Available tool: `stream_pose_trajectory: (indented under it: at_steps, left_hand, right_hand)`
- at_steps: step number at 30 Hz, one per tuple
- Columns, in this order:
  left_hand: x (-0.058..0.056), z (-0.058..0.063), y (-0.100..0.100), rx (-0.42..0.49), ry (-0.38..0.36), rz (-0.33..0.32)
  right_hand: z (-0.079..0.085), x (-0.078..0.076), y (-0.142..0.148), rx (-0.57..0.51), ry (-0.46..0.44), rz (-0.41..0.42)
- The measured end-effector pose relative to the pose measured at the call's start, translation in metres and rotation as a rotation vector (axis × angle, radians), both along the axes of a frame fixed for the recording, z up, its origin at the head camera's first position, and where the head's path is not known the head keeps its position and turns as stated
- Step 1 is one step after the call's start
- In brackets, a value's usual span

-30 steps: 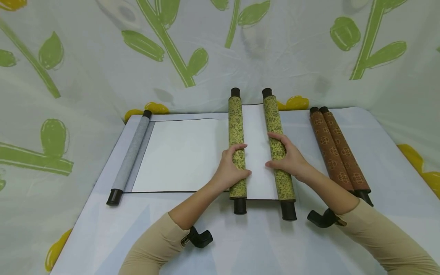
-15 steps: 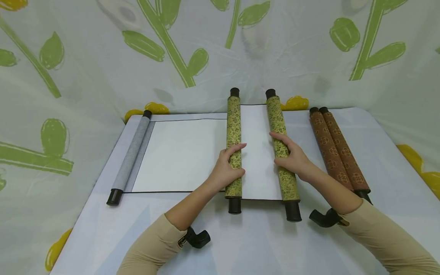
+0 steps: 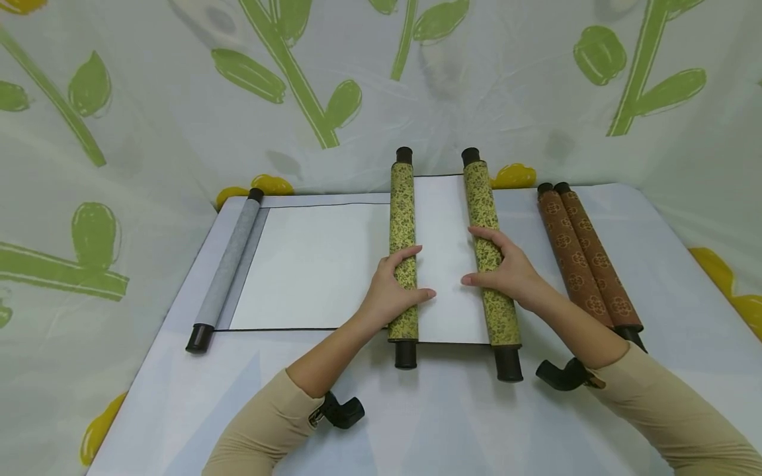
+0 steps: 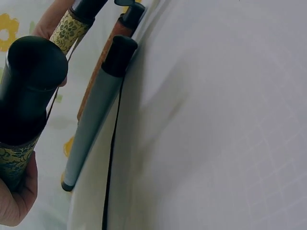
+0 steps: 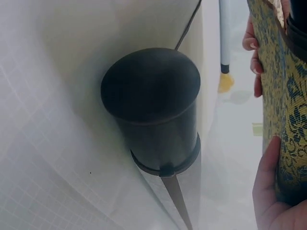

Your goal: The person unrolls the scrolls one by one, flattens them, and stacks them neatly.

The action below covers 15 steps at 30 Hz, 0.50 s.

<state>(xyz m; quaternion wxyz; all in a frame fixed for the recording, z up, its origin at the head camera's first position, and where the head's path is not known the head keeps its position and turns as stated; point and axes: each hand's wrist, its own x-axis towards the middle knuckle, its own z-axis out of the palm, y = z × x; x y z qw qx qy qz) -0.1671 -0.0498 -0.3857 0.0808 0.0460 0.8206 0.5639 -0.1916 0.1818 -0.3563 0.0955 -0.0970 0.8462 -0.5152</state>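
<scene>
Two rollers of a yellow-green patterned scroll (image 3: 402,211) stand apart, with a white sheet (image 3: 443,251) stretched between them. My left hand (image 3: 387,284) grips the left roller, thumb and fingers reaching round it. The right roller (image 3: 483,198) is held by my right hand (image 3: 512,271) in the same way, thumb over the sheet. Black knobs (image 4: 36,72) cap the ends. Under and left of this scroll lies a grey scroll's white sheet (image 3: 315,264), its left roller (image 3: 229,264) at the far left. A second grey roller (image 4: 98,120) shows below in the left wrist view, hidden from the head view.
A brown scroll (image 3: 586,258) with flower circles lies rolled from both ends at the right. A pale cloth (image 3: 452,423) covers the table. Behind it hangs a white curtain (image 3: 500,119) with green leaves. Black wrist cameras (image 3: 344,412) sit on both sleeves.
My left hand has moved slightly left with its roller and my right hand slightly right with the other. The rollers stand farther apart and more white sheet shows between them.
</scene>
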Motion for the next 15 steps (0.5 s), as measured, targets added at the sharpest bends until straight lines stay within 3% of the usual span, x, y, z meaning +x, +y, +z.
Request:
stream_pose_trajectory:
  at_steps: [10, 15]
  left_hand:
    - [-0.0008, -0.0022, -0.0053, 0.051, 0.038, 0.003]
    - [-0.0018, -0.0033, -0.0085, 0.057, 0.007, 0.01]
  right_hand:
    - [0.0003, -0.0017, 0.0036, -0.022, -0.042, 0.009]
    - [-0.0008, -0.0022, 0.0068, -0.021, -0.052, 0.021]
